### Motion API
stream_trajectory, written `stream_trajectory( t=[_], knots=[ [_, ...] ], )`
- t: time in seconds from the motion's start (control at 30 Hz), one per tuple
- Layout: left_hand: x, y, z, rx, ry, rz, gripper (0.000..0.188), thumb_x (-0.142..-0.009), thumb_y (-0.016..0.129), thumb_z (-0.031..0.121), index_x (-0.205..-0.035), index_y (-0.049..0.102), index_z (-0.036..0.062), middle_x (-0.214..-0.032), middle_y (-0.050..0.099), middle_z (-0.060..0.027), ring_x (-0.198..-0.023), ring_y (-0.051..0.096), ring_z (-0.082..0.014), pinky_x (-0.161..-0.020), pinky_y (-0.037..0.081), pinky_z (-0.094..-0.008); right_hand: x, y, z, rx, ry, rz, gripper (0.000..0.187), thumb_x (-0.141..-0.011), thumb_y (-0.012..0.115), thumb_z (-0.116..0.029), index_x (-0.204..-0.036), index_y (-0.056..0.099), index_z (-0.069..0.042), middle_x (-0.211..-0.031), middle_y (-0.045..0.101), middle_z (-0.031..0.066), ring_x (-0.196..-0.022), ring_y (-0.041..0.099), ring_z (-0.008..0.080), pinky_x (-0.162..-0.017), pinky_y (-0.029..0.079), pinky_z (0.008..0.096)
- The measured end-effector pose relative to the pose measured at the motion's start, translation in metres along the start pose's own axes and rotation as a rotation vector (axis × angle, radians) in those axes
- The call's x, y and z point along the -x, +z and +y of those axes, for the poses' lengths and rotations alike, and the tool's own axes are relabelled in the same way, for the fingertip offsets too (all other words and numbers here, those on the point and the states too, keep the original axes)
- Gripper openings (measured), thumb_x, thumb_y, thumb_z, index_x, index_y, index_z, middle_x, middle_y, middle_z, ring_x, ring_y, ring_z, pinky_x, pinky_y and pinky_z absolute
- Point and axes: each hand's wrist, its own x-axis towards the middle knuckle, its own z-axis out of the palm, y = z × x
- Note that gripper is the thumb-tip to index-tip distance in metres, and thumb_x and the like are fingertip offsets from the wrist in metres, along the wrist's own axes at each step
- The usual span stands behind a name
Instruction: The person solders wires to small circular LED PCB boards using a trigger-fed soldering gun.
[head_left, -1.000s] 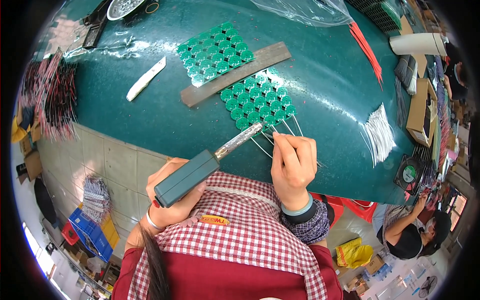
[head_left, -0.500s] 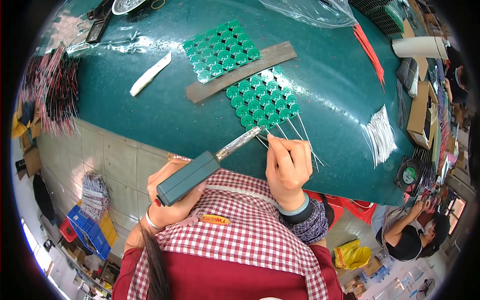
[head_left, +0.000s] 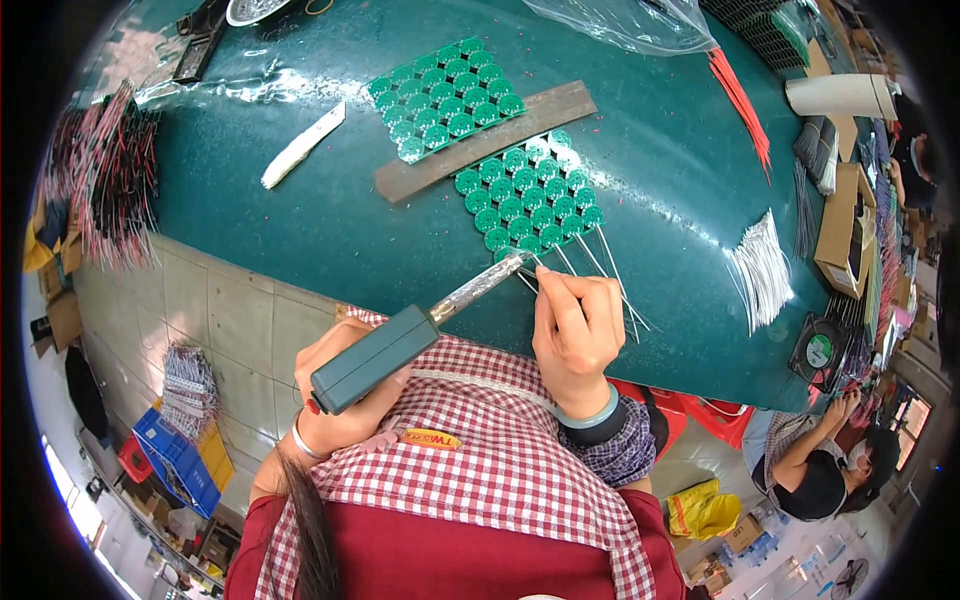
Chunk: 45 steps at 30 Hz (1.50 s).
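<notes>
The head view looks down on a green counter (head_left: 300, 220). In the middle lies a sheet of small round green boards (head_left: 528, 195), and everything here is told from that sheet.

The left hand (head_left: 345, 390) is wrapped tight around the grey-green handle of a soldering iron (head_left: 400, 345). The handle is down below the sheet, off the counter edge, and the shiny metal tip reaches up to the sheet's bottom edge. Holding it far back likely keeps the fingers away from the hot end.

The right hand (head_left: 578, 330) is just below the sheet, on its right side. Its fingers are pinched on a thin white wire (head_left: 560, 270) right beside the iron's tip, so wire and tip meet at one little board. More thin wires (head_left: 610, 270) already stick out from the sheet's bottom edge and fan down past the hand.

Just above the sheet lies a flat brown strip (head_left: 485, 140), and above that a second green sheet (head_left: 445, 95). The strip seems to lie across both sheets to keep them from sliding. To the far right of the sheet is a bunch of white wires (head_left: 762, 270), close enough to grab. To the left of the second sheet is a white stick (head_left: 303, 145).

Compared with a second ago, the iron's tip and the pinching hand sit in almost the same spot at the sheet's bottom edge. The hands have hardly moved.
</notes>
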Motion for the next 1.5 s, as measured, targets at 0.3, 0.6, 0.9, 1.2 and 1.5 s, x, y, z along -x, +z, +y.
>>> stream_trajectory(
  t=[0.3, 0.6, 0.9, 1.2, 1.5],
  knots=[
    [0.009, 0.000, -0.008, 0.113, -0.036, 0.038, 0.027, -0.071, 0.072, -0.003, -0.097, 0.066, -0.0044, -0.089, 0.061, -0.0095, -0.075, 0.056, -0.0166, -0.066, 0.043, -0.0294, 0.000, 0.000, -0.001, 0.002, 0.004, -0.005, 0.032, -0.067, 0.075, 0.010, -0.097, 0.070, 0.000, -0.082, 0.060, 0.0072, -0.070, 0.056, 0.0231, -0.058, 0.046, 0.0323],
    [0.009, -0.003, -0.004, 0.057, -0.051, 0.024, 0.029, -0.071, 0.078, -0.001, -0.098, 0.067, -0.0042, -0.094, 0.070, -0.0140, -0.082, 0.070, -0.0236, -0.072, 0.055, -0.0314, -0.002, -0.003, -0.007, -0.028, -0.020, 0.046, 0.030, -0.069, 0.076, 0.009, -0.098, 0.071, 0.000, -0.082, 0.061, 0.0075, -0.069, 0.057, 0.0231, -0.058, 0.047, 0.0322],
    [0.015, -0.003, -0.010, 0.095, -0.042, 0.059, 0.030, -0.071, 0.078, -0.004, -0.098, 0.067, -0.0048, -0.094, 0.069, -0.0141, -0.083, 0.070, -0.0240, -0.073, 0.055, -0.0319, 0.003, 0.001, -0.010, -0.067, -0.014, -0.023, 0.034, -0.069, 0.076, 0.009, -0.101, 0.072, -0.002, -0.081, 0.061, 0.0064, -0.068, 0.057, 0.0209, -0.056, 0.045, 0.0313],
    [0.018, -0.004, -0.010, 0.075, -0.043, 0.055, 0.029, -0.070, 0.077, -0.005, -0.098, 0.068, -0.0038, -0.092, 0.068, -0.0127, -0.081, 0.069, -0.0239, -0.071, 0.055, -0.0315, 0.007, 0.003, -0.009, -0.052, 0.010, -0.064, 0.033, -0.069, 0.074, 0.007, -0.101, 0.071, -0.003, -0.087, 0.063, 0.0072, -0.070, 0.057, 0.0213, -0.058, 0.045, 0.0323],
    [0.018, -0.006, -0.007, 0.025, -0.021, 0.037, 0.026, -0.070, 0.077, -0.004, -0.094, 0.066, -0.0033, -0.090, 0.067, -0.0128, -0.078, 0.069, -0.0243, -0.069, 0.055, -0.0318, 0.007, 0.005, -0.008, -0.065, -0.006, -0.062, 0.032, -0.069, 0.072, 0.006, -0.099, 0.071, -0.004, -0.088, 0.064, 0.0072, -0.070, 0.058, 0.0217, -0.058, 0.046, 0.0326]
  ],
)
